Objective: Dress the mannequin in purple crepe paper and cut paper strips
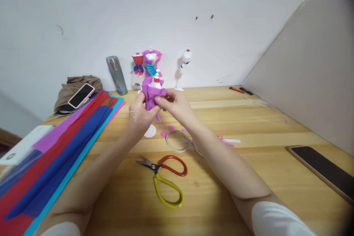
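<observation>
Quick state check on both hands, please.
Left hand: closed around the purple paper on the small white figure.
Right hand: thumb pressing the same paper; the other fingertips are partly hidden.

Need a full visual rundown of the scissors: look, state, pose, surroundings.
The scissors have dark metal blades, slightly parted, a visible pivot, and two large loop handles, plastic-looking, one red, one yellow. They lie flat on the wooden table, tips pointing away and to the left, nearer the camera than the tape-like ring. Neither hand touches them.
</observation>
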A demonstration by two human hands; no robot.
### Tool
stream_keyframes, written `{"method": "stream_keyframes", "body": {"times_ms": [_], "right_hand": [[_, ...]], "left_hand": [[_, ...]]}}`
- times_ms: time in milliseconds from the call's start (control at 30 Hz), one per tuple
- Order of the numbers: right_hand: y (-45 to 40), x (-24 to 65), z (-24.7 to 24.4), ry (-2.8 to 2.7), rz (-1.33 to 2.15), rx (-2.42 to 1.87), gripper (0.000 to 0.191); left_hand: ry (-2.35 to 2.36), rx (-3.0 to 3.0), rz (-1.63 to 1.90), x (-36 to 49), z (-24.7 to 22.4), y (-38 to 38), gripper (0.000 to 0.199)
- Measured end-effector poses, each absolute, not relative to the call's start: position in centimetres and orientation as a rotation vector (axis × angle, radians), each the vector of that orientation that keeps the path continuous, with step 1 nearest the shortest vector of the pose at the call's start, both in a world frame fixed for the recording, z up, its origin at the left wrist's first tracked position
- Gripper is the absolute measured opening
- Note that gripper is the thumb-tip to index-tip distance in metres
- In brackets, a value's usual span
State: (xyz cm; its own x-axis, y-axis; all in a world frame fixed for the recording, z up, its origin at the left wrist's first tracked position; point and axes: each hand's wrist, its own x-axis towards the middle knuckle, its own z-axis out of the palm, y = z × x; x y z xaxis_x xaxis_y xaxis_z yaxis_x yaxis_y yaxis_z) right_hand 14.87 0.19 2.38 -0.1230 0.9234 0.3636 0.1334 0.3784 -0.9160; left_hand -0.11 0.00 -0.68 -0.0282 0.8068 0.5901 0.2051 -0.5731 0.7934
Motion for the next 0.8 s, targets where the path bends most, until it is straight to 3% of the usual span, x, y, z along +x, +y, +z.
{"method": "stream_keyframes", "body": {"times_ms": [133,367,800], "right_hand": [[1.0,15.6,2.3,-1.474,0.958,-0.950,0.025],[2.3,16.2,1.5,-1.407,1.089,-0.906,0.043],[1.9,17.0,2.1,-1.472,1.249,-0.863,0.025]], "left_hand": [[1.024,1.815,1.605,0.0,-0.1,-0.5,0.040],[0.949,1.604,1.586,-0.7,-0.4,0.6,0.067],[1.122,1.758,1.723,-0.4,-0.4,0.4,0.061]]}}
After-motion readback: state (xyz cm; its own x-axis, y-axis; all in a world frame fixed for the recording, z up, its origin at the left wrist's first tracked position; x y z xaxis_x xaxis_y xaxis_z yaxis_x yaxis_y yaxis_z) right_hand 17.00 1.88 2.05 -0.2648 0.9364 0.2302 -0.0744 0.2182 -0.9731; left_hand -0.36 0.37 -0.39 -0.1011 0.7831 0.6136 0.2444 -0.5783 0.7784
